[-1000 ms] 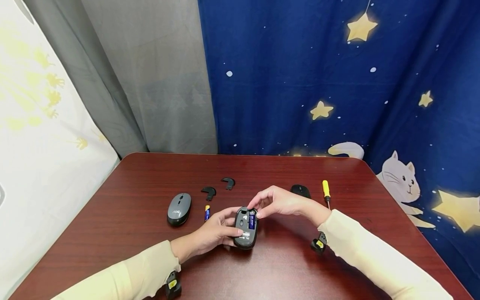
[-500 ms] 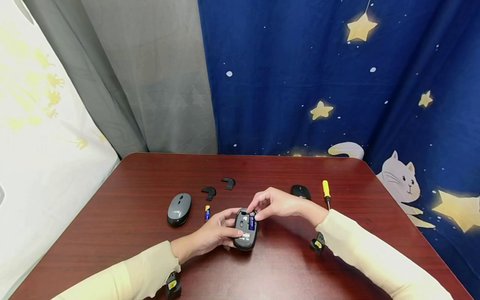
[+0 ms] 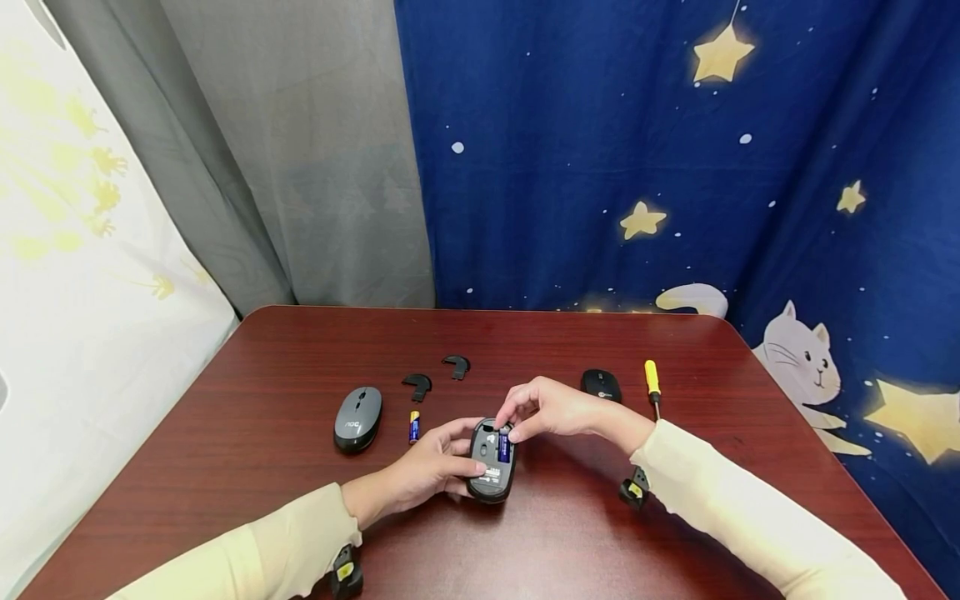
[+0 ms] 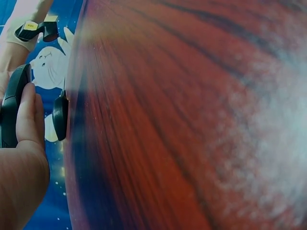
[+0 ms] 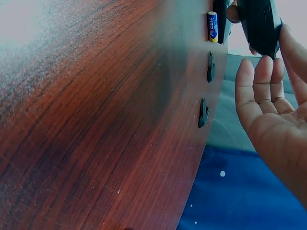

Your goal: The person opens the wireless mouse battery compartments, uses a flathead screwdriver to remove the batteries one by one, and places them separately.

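A dark computer mouse (image 3: 491,487) is held bottom-up by my left hand (image 3: 423,467), its thumb across the underside and its fingers behind. Its battery bay is uncovered, and a blue AA battery (image 3: 503,448) lies in it. My right hand (image 3: 558,407) reaches in from the right; thumb and forefinger pinch at the battery's upper end. The right wrist view shows the other fingers of my right hand (image 5: 268,100) loosely bent below the mouse (image 5: 259,24). In the left wrist view, fingers of my left hand (image 4: 29,120) lie along the mouse (image 4: 14,105).
On the brown table (image 3: 262,433) lie a grey mouse (image 3: 358,419), a loose battery (image 3: 414,427) and two black battery covers (image 3: 418,385), left of the hands. A black mouse (image 3: 602,384) and a yellow-handled screwdriver (image 3: 652,380) lie behind the right arm. Curtains hang beyond the table.
My right thumb and forefinger have shifted slightly left and down against the battery's end. The left hand and the mouse have sunk a little and otherwise stay put.
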Demonstrator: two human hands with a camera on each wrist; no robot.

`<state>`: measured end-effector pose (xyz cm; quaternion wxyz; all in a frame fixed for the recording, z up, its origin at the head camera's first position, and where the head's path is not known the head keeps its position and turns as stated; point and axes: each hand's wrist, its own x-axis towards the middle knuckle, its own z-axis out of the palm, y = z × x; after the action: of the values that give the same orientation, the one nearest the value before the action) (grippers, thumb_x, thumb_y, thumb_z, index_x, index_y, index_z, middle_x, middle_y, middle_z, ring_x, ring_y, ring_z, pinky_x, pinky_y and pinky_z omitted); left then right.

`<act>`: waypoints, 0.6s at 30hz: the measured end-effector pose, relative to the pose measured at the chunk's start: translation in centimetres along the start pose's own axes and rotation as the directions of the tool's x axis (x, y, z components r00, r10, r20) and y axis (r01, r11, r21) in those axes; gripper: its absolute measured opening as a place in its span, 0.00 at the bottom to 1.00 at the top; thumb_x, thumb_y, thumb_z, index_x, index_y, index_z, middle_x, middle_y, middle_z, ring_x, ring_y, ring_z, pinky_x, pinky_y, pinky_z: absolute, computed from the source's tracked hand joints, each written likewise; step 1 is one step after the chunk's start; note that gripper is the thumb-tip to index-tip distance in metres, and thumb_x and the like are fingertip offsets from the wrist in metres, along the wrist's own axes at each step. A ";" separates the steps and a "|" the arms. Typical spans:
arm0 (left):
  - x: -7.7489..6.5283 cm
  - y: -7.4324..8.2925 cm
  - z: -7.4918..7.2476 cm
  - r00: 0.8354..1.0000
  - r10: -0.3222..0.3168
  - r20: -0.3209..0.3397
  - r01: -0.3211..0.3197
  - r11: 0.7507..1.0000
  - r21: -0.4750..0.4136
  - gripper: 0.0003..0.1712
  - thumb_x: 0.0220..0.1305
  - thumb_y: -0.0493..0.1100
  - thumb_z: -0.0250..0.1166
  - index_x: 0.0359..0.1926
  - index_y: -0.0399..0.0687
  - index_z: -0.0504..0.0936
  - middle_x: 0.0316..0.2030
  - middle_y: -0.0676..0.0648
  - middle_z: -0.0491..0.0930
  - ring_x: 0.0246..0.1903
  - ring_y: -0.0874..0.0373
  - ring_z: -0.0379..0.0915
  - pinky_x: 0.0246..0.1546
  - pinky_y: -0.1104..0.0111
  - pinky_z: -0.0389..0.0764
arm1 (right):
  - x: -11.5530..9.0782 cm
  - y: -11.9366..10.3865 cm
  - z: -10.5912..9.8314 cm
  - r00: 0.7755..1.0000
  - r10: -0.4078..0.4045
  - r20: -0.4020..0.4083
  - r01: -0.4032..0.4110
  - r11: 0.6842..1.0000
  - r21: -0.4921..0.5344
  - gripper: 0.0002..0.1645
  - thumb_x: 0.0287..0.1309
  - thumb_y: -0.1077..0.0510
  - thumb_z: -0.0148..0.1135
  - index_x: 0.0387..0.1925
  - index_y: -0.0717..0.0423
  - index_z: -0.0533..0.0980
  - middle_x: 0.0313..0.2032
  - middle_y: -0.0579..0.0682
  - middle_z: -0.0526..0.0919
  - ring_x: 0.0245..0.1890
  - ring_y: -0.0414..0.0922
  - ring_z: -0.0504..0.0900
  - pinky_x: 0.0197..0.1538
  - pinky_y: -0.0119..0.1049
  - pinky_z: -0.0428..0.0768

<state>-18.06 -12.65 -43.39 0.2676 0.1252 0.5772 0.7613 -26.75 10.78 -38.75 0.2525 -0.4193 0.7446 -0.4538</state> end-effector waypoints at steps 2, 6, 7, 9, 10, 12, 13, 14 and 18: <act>0.0 0.0 0.1 1.000 0.001 0.003 -0.001 1.000 -0.003 0.39 0.59 0.28 0.64 0.69 0.36 0.58 0.52 0.33 0.77 0.42 0.47 0.81 0.37 0.58 0.83 | 0.0 -0.1 0.0 1.000 0.000 0.003 0.000 1.000 -0.006 0.13 0.49 0.67 0.72 0.40 0.61 0.84 0.35 0.49 0.80 0.35 0.44 0.76 0.38 0.33 0.77; -0.1 0.0 0.1 1.000 0.000 0.007 0.000 1.000 -0.001 0.39 0.59 0.28 0.63 0.69 0.36 0.57 0.52 0.33 0.77 0.42 0.47 0.81 0.35 0.59 0.83 | 0.1 -0.2 -0.1 1.000 -0.006 0.021 0.007 1.000 -0.025 0.11 0.49 0.66 0.72 0.38 0.60 0.84 0.34 0.48 0.80 0.34 0.43 0.76 0.38 0.33 0.77; -0.1 0.0 0.1 1.000 -0.001 0.007 0.001 1.000 0.001 0.39 0.59 0.28 0.63 0.69 0.36 0.57 0.52 0.33 0.77 0.41 0.47 0.81 0.35 0.60 0.83 | 0.1 -0.2 -0.1 1.000 -0.006 0.029 0.007 1.000 -0.027 0.11 0.49 0.66 0.72 0.38 0.60 0.84 0.34 0.48 0.80 0.34 0.43 0.76 0.38 0.33 0.77; -0.1 -0.1 0.1 1.000 -0.003 0.009 0.003 1.000 0.002 0.39 0.59 0.28 0.63 0.69 0.36 0.57 0.52 0.33 0.77 0.41 0.47 0.81 0.34 0.61 0.83 | 0.1 -0.3 -0.1 0.999 -0.005 0.043 0.006 0.999 -0.033 0.11 0.49 0.66 0.72 0.38 0.59 0.84 0.34 0.47 0.80 0.34 0.43 0.76 0.38 0.33 0.77; -0.1 -0.1 0.1 1.000 -0.004 0.011 0.004 1.000 0.004 0.39 0.59 0.28 0.63 0.70 0.36 0.57 0.52 0.33 0.77 0.41 0.48 0.81 0.34 0.61 0.83 | 0.1 -0.3 -0.2 0.999 -0.002 0.049 0.004 0.999 -0.034 0.11 0.50 0.66 0.72 0.38 0.59 0.84 0.34 0.47 0.80 0.34 0.42 0.76 0.39 0.33 0.77; -0.1 -0.1 0.1 1.000 -0.006 0.017 0.006 1.000 0.001 0.40 0.59 0.28 0.63 0.70 0.36 0.57 0.52 0.33 0.77 0.42 0.47 0.81 0.34 0.60 0.83 | 0.2 -0.3 -0.2 0.998 0.001 0.059 0.001 0.999 -0.034 0.11 0.50 0.66 0.72 0.38 0.59 0.84 0.34 0.47 0.80 0.34 0.42 0.76 0.39 0.33 0.77; -0.1 -0.1 0.1 1.000 -0.005 0.020 0.005 1.000 0.000 0.40 0.59 0.28 0.63 0.70 0.36 0.57 0.52 0.33 0.77 0.42 0.47 0.81 0.35 0.60 0.83 | 0.2 -0.4 -0.3 0.998 0.004 0.062 -0.002 0.999 -0.035 0.11 0.49 0.66 0.72 0.38 0.59 0.84 0.34 0.47 0.80 0.34 0.42 0.76 0.39 0.33 0.77; -0.1 -0.1 0.1 1.000 -0.005 0.022 0.005 1.000 0.001 0.40 0.59 0.28 0.63 0.70 0.36 0.57 0.53 0.33 0.77 0.42 0.47 0.81 0.35 0.60 0.83 | 0.2 -0.4 -0.3 0.998 0.006 0.063 -0.004 0.999 -0.036 0.11 0.49 0.66 0.72 0.38 0.59 0.84 0.33 0.47 0.80 0.34 0.42 0.76 0.39 0.33 0.77; -0.1 0.0 0.1 1.000 -0.007 0.027 0.007 1.000 0.003 0.41 0.59 0.28 0.63 0.70 0.37 0.56 0.54 0.33 0.76 0.43 0.47 0.80 0.35 0.60 0.83 | 0.3 -0.5 -0.5 0.998 0.008 0.060 -0.006 1.000 -0.019 0.10 0.49 0.67 0.72 0.37 0.60 0.84 0.34 0.47 0.81 0.34 0.42 0.77 0.39 0.33 0.78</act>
<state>-17.93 -12.63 -43.37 0.2778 0.1341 0.5750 0.7578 -27.08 10.69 -38.07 0.2725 -0.4327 0.7424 -0.4328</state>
